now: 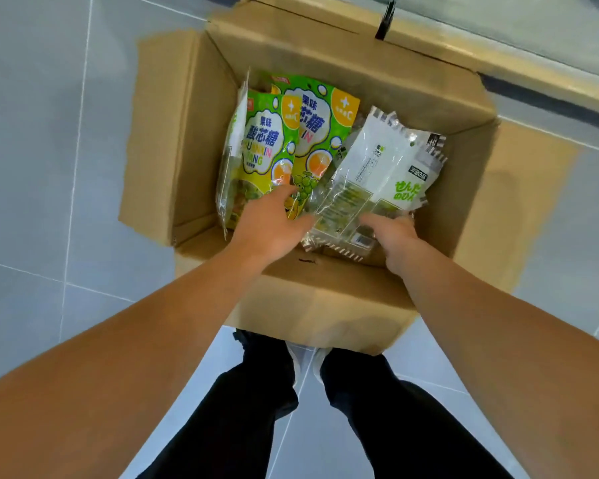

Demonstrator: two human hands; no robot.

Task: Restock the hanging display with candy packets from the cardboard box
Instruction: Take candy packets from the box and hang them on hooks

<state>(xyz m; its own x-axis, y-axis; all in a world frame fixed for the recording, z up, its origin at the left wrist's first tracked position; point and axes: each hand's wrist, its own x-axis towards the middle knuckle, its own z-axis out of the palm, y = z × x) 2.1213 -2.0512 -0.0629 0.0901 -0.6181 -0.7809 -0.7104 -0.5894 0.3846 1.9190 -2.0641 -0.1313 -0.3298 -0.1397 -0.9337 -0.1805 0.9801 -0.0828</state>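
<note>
left hand (274,223) spread on green packets (267,150) | right hand (393,236) under white packets (377,171)

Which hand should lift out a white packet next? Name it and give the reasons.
Probably the right hand: it already lies on the near end of the white packets in the cardboard box. The left hand reaches toward the green candy packets beside them.

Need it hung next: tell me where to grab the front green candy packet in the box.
Pinch the green candy packet by its flat top edge, coming straight down from above: it stands nearly upright against the cardboard box wall, top free, its lower end behind the left hand.
</note>
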